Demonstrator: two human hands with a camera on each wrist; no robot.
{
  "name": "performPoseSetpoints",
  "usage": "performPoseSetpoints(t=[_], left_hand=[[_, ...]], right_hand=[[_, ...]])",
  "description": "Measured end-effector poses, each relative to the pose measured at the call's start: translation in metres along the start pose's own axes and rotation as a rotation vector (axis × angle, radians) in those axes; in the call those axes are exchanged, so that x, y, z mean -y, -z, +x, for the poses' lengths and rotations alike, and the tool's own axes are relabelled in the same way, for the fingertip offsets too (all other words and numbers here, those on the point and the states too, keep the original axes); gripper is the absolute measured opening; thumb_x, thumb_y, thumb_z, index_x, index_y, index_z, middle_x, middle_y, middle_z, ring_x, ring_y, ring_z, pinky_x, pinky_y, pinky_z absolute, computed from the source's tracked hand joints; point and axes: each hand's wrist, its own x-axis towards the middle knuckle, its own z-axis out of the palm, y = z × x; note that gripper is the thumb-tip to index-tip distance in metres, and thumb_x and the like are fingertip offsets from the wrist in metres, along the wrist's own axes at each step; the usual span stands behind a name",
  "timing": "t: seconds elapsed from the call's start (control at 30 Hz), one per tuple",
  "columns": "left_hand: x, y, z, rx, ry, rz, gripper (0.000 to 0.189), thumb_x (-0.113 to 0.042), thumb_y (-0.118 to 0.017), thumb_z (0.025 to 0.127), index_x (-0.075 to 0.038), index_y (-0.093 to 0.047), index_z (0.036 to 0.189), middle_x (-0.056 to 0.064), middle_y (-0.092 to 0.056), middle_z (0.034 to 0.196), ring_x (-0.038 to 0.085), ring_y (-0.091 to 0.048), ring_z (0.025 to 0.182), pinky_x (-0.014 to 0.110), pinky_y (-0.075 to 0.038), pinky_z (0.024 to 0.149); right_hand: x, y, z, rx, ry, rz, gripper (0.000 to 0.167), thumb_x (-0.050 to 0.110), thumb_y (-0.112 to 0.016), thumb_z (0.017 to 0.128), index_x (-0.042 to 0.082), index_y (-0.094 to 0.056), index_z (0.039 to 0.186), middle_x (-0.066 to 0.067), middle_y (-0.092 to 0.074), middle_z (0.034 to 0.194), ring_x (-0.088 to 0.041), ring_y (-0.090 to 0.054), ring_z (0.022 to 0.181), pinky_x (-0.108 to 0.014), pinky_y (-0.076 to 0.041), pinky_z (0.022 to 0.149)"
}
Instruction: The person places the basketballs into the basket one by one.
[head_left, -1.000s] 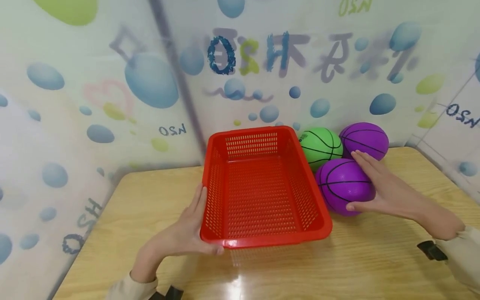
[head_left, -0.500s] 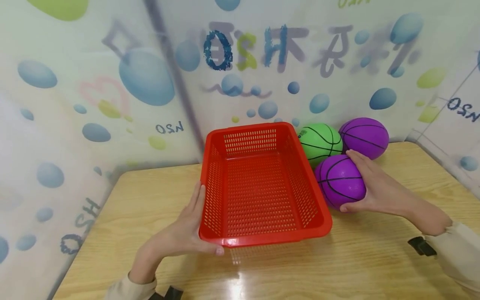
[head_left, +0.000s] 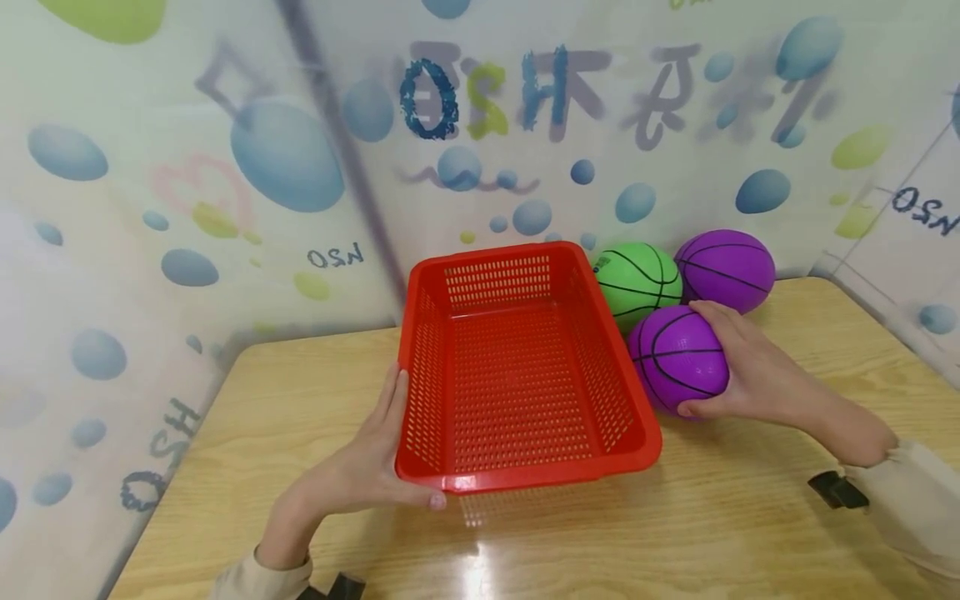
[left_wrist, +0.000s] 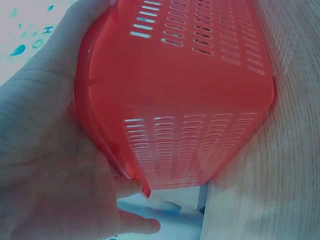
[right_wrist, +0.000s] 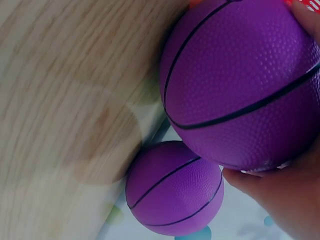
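Note:
In the head view a red plastic basket (head_left: pixel 517 392) with slotted walls stands mid-table, its inside bare. My left hand (head_left: pixel 360 462) rests against its near left corner, thumb along the front rim and straight fingers along the left side. The left wrist view shows the hand (left_wrist: pixel 65 165) right at the rim, outside the basket wall (left_wrist: pixel 175 80). To the basket's right, my right hand (head_left: pixel 750 375) grips a purple basketball (head_left: pixel 675 358), fingers over the top and thumb low in front. The right wrist view shows this ball (right_wrist: pixel 235 85) large between thumb and fingers (right_wrist: pixel 280 195).
Behind the held ball, a green basketball (head_left: pixel 637 279) sits against the basket's far right side. A second purple basketball (head_left: pixel 727 268) stands beside it, close to the patterned wall covering (head_left: pixel 480 200). All are on a wooden table (head_left: pixel 300 408).
My right hand has moved slightly left and closed in on the near purple basketball. The left hand stays at the basket corner, and the head view has shifted a little.

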Motion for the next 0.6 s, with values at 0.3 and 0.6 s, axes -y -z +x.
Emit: performPoseSetpoints(t=[0.3,0.6], left_hand=[[-0.0019,-0.0011,-0.0002,-0.002,0.025,-0.046,0.135,-0.039,-0.085,0.064,-0.014,0.019,0.146,0.010,0.026,0.150,0.032,0.011,0.137,0.060,-0.022,0.101],[-0.0023,-0.0015,-0.0003,0.008,0.035,-0.059,0.135,-0.040,-0.084,0.064,-0.015,0.020,0.146,0.008,0.026,0.150,0.032,0.010,0.137,0.060,-0.025,0.100]], right_hand=[[-0.0009,-0.0025,0.0002,-0.006,-0.009,0.023,0.117,0.033,-0.091,0.044,-0.007,-0.030,0.135,-0.025,-0.040,0.126,-0.040,-0.039,0.112,-0.058,-0.040,0.078],[-0.0020,-0.0006,-0.0020,-0.012,-0.032,0.019,0.110,0.029,-0.091,0.047,-0.009,-0.031,0.131,-0.026,-0.042,0.120,-0.039,-0.043,0.105,-0.057,-0.042,0.076]])
